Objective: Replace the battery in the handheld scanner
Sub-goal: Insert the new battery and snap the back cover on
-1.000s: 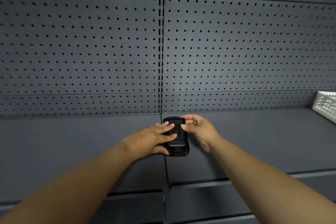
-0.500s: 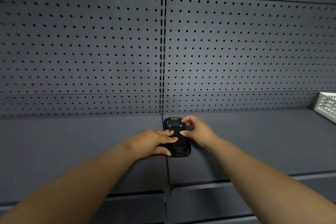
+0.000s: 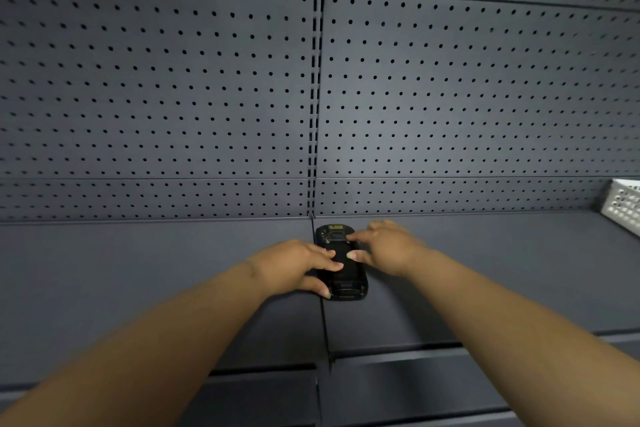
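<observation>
**Both our hands on the scanner at the shelf seam**

From the left, our left forearm runs up across the dark grey shelf (image 3: 131, 274) to our left hand (image 3: 294, 267), which lies flat with fingers spread over the left side of the handheld scanner (image 3: 341, 262). Its thumb rests at the lower left edge of the casing; the grip is wide and pressing, not closed round anything.

The scanner lies back-up on the shelf, just right of the seam where two shelf panels meet, its top end close to the pegboard back wall (image 3: 450, 97). A small yellow label shows at that top end. Its left side is covered by our fingers.

Our right hand (image 3: 388, 246) comes in from the right side, fingers extended, fingertips touching the upper and middle back of the scanner. That grip is also wide, with nothing clasped in it.

Far right, well apart from the scanner, a white perforated basket (image 3: 623, 204) sits on the shelf, cut off by the frame edge.
</observation>
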Tool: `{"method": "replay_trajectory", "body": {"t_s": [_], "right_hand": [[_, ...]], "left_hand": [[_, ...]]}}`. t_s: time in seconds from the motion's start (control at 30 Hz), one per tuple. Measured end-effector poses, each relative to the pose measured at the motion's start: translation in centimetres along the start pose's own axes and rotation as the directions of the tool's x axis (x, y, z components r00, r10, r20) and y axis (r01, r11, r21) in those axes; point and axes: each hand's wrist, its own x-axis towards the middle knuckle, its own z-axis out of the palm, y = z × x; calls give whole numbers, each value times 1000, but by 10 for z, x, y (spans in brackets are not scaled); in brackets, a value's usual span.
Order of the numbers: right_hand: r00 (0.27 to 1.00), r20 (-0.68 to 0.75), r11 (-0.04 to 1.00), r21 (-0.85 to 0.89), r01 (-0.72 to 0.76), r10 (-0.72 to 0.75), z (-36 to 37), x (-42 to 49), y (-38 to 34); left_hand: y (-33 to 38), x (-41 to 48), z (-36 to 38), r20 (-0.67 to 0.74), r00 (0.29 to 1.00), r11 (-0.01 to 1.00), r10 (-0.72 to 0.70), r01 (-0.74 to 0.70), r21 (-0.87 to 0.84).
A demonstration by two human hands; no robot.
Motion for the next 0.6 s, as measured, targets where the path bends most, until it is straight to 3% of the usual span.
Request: {"method": "replay_trajectory", "body": {"t_s": [0.4,0.6], "right_hand": [[1000,3,1000,-8,-25,25,-5,4,-15],[999,40,999,14,-30,29,-8,1,-14]], "left_hand": [[5,1,-9,35,999,1000,-19,19,18],[1,11,-20,59,989,975,-134,121,187]]}}
